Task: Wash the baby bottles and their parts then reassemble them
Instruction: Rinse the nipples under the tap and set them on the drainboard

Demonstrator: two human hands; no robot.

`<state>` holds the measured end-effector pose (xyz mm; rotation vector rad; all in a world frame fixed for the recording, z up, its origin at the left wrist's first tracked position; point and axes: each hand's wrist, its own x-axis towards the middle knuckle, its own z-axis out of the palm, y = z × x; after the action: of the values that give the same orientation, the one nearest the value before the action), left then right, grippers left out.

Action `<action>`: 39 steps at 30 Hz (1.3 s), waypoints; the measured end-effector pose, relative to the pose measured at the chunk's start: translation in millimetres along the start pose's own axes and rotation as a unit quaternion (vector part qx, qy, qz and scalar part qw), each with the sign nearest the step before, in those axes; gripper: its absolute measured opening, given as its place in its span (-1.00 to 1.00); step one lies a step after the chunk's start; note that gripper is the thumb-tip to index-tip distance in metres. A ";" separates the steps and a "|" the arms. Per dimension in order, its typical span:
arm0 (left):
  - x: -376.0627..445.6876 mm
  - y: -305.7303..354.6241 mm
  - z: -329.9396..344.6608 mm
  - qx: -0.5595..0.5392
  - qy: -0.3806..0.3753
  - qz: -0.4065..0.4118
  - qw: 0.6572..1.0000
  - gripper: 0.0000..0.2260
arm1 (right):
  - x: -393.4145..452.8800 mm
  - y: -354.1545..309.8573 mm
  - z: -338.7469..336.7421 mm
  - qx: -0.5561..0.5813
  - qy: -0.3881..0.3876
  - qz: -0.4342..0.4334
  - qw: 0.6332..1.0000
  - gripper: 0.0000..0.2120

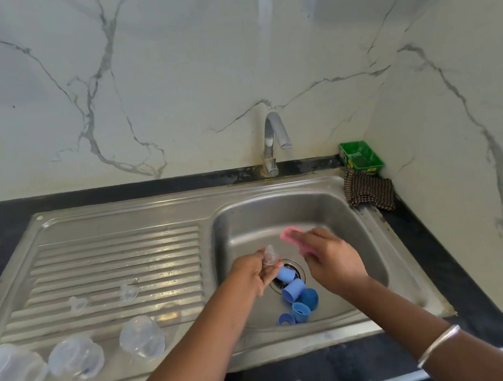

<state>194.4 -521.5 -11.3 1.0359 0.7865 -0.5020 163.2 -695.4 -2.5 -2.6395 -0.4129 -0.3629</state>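
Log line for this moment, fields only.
left hand: holds clear teat | right hand: grips pink sponge | blue caps: in sink | clear bottles: on drainboard

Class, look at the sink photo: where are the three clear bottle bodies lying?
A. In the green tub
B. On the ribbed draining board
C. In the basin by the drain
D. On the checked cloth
B: the three clear bottle bodies lie in a row on the draining board, left of the basin.

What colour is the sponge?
Pink. The small sponge in the right hand shows best in the head view.
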 end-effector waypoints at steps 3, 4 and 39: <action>-4.6 -3.7 11.9 -0.008 -0.022 -0.009 1.000 -0.79 | 13.8 -13.6 4.2 0.098 -0.072 0.042 0.992 -0.42; -6.1 -2.9 15.4 -0.018 -0.024 -0.015 0.999 -0.77 | 16.1 -17.5 7.1 0.103 -0.083 0.052 0.990 -0.43; -18.5 2.0 3.4 -0.013 -0.090 0.049 0.995 -0.82 | 1.9 -9.6 2.3 0.127 -0.082 0.031 0.988 -0.51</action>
<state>185.3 -523.5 5.1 0.9855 0.5785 -0.4915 162.1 -685.6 -0.2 -2.4330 -0.3985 -0.0658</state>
